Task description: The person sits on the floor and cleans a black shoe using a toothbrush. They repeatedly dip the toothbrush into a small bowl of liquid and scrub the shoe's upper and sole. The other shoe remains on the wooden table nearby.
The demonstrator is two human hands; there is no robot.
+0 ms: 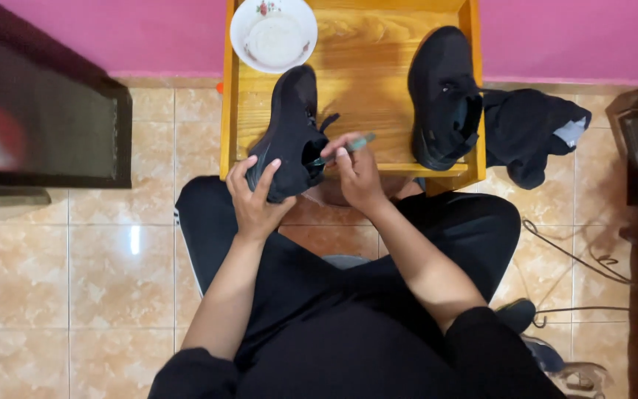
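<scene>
At the near edge of the wooden surface (363, 89), a black shoe (289, 137) rests heel toward the person. Left hand (254, 196) cups its heel, fingers clamped around it. Right hand (359, 176) has its fingers pinched on a thin green-handled tool (348, 148) poking into the shoe's opening. Farther back sit a white bowl (273, 33) and a second black shoe (444, 100); dark cloth (533, 133) lies on the tiled floor.

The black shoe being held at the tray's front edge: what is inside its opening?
The tip of a slim greenish tool, held by the right hand, reaches into the black shoe, which the left hand grips at the heel. The tool's working end and the shoe's interior are hidden in darkness.
</scene>
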